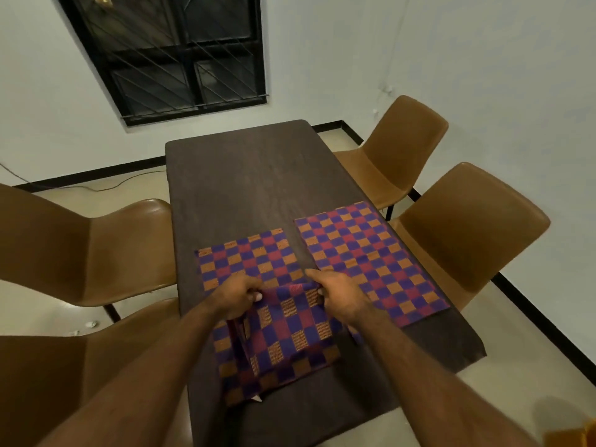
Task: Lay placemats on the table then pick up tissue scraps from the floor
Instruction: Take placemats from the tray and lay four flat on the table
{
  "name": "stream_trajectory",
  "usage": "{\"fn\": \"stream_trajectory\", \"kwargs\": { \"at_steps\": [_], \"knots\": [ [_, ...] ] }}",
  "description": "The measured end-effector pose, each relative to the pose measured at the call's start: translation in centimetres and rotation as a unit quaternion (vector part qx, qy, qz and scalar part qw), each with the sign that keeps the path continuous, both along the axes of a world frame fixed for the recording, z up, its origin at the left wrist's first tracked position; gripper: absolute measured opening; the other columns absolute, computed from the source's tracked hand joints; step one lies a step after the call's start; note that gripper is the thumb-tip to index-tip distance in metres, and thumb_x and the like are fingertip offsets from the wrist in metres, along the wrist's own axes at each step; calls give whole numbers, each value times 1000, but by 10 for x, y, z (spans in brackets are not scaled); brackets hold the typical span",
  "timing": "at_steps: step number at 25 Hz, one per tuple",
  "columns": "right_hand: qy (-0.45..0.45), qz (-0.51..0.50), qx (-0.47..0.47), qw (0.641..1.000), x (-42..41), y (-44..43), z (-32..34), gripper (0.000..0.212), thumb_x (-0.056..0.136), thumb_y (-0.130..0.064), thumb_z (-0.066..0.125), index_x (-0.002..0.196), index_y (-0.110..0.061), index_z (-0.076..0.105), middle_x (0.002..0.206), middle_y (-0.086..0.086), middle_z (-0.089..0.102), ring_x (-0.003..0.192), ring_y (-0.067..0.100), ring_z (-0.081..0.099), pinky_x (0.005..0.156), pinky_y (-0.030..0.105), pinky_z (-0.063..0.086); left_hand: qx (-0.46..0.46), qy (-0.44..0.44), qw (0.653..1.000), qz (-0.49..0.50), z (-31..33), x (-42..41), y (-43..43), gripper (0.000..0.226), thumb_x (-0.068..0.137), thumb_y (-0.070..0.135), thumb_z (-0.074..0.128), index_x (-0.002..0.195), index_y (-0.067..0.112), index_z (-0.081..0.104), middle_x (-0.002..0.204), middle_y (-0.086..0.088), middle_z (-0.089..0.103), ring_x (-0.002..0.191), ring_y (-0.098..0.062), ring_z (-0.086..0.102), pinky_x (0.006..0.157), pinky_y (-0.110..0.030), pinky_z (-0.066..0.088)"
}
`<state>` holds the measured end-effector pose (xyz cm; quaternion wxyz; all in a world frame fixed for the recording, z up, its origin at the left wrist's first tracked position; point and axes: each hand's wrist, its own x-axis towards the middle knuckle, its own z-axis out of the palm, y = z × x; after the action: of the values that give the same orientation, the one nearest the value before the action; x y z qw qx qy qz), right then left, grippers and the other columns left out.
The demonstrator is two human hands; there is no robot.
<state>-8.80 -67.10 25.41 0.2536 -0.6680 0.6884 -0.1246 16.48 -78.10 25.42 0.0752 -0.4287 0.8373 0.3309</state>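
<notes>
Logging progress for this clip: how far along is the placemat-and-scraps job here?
Done: two placemats lie flat on the table, the right placemat and the left placemat. In hand: left hand and right hand pinch the top edge of a third placemat. Left: laying it, then the floor, where small white bits may be tissue scraps.
</notes>
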Motion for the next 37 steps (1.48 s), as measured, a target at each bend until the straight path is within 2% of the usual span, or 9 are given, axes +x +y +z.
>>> {"fn": "stream_trajectory", "kwargs": {
  "at_steps": [4, 9, 15, 20, 22, 24, 27, 32, 37],
  "knots": [
    [-16, -17, 24, 999, 18, -31, -42, 60, 95, -2, 46, 141, -41, 39, 132, 1, 58, 120, 24, 56, 100, 46, 51, 19, 11, 999, 48, -45, 19, -29, 16, 103, 21, 55, 101, 30, 69, 111, 7, 69, 107, -16, 62, 82, -29, 47],
    [-20, -60, 35, 997, 28, -47, -84, 69, 95, -7, 55, 147, -42, 26, 136, 0, 53, 119, 24, 56, 94, 44, 54, -122, -35, 987, 103, -91, 29, -25, 46, 98, 35, 60, 143, 29, 51, 136, -1, 58, 126, -26, 53, 106, -46, 46],
    [-101, -158, 18, 982, 32, -34, -115, 65, 96, -24, 60, 152, -32, 28, 137, -3, 57, 126, 20, 55, 100, 40, 52, -106, 4, 994, 13, -119, 7, 41, 64, 95, 63, 52, 148, 27, 42, 141, 3, 49, 127, -20, 51, 105, -36, 45],
    [-228, -249, 7, 941, 36, -36, -117, 59, 102, -45, 45, 155, -33, 25, 110, -27, 60, 94, -9, 59, 70, 8, 43, -33, 28, 996, 79, -113, -48, 74, 115, 73, 100, 36, 160, 26, 21, 157, 6, 41, 137, -17, 45, 112, -47, 41],
    [-319, -255, 8, 913, 36, -40, -117, 56, 100, -40, 44, 152, -42, 26, 94, -28, 63, 83, -7, 65, 69, 16, 53, -50, 28, 992, 112, -108, -62, 73, 97, 81, 88, 45, 153, 25, 30, 146, 5, 50, 125, -16, 54, 104, -47, 48],
    [-390, -261, 22, 883, 35, -43, -118, 59, 96, -31, 46, 150, -47, 27, 76, -9, 69, 69, 11, 70, 64, 36, 62, -76, 34, 983, 165, -107, -69, 66, 52, 93, 59, 56, 131, 24, 45, 124, 2, 58, 102, -17, 62, 86, -39, 54],
    [-322, -254, 0, 912, 34, -46, -118, 71, 87, -27, 51, 153, -37, 26, 86, -7, 70, 75, 11, 71, 62, 27, 61, -77, 70, 966, 237, -101, -65, 49, 6, 99, 28, 55, 98, 25, 50, 96, 2, 61, 80, -18, 60, 65, -31, 45],
    [-145, -247, 15, 958, 25, -54, -124, 92, 84, -31, 76, 157, -24, 21, 135, -5, 56, 121, 16, 56, 92, 37, 55, -122, 147, 949, 251, -76, -34, 4, 9, 94, 16, 59, 97, 25, 60, 88, 9, 61, 81, -14, 59, 70, -30, 48],
    [-140, -244, 37, 959, 30, -80, -109, 76, 88, -19, 72, 154, -26, 35, 87, -15, 63, 86, 12, 64, 77, 32, 55, -162, 210, 907, 326, -36, -5, -58, 21, 90, 6, 56, 99, 20, 69, 92, 8, 65, 89, -15, 61, 75, -31, 48]
  ]
}}
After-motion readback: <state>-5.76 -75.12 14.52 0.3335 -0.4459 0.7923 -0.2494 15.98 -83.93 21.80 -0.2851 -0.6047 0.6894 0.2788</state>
